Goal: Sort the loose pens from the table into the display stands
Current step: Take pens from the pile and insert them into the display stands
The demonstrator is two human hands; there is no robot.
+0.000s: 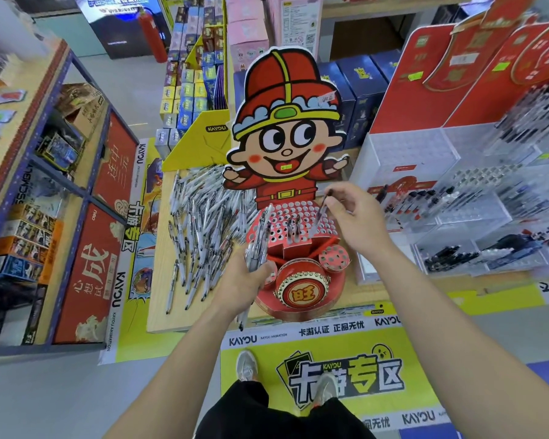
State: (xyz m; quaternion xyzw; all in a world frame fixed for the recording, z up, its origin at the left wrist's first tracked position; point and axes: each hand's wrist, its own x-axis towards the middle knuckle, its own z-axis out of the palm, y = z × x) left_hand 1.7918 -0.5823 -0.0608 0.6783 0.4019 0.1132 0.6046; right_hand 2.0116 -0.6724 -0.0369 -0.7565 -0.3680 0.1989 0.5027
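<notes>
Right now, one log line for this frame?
left hand: grips pen bundle | right hand: pinches single pen, tip over red stand holes | seated pens: few | loose pile: on table

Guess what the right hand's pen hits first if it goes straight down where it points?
The right hand aims its pen at the red stand's holed panel, probably an empty hole.

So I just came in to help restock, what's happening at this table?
A person is filling the red cartoon display stand. Their left hand grips a bundle of pens, while the right hand pinches a single pen over the stand's holed tier. Only a few pens stand in it; a big pile lies on the table.
</notes>
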